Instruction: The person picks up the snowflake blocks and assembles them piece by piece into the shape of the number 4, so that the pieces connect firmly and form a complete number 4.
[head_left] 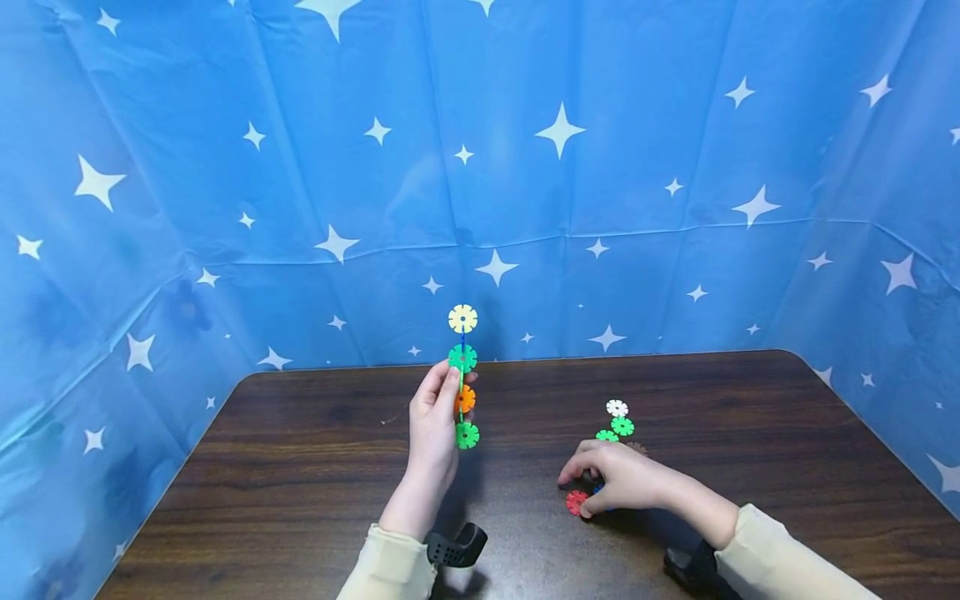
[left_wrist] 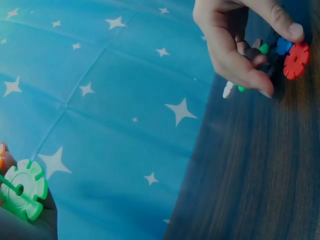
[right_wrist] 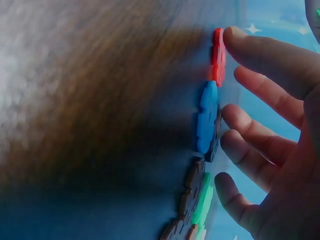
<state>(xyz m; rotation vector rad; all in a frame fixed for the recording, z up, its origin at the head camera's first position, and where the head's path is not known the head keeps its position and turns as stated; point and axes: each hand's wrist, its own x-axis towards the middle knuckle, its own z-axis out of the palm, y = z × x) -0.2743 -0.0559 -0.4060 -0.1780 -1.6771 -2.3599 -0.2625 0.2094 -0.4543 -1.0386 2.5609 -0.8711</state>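
Observation:
My left hand (head_left: 433,421) pinches an upright chain of interlocking snowflake discs between thumb and fingers, above the table. On top of the chain is a pale yellow disc (head_left: 462,318), then a blue one seen edge-on, a green disc (head_left: 462,358) and an orange disc (head_left: 466,399); another green disc (head_left: 467,435) is at the bottom. My right hand (head_left: 626,473) hovers low over loose discs, fingers spread and gently bent. Its thumb tip is at the red disc (head_left: 576,502); whether it touches cannot be told. Close by, a blue disc (right_wrist: 207,117) lies partly under the hand.
Beyond the right hand lie a white disc (head_left: 617,407), a green disc (head_left: 622,426) and dark brown discs (right_wrist: 192,187), some hidden by the hand. The dark wooden table (head_left: 315,483) meets a blue star-printed curtain (head_left: 510,200) behind and at both sides.

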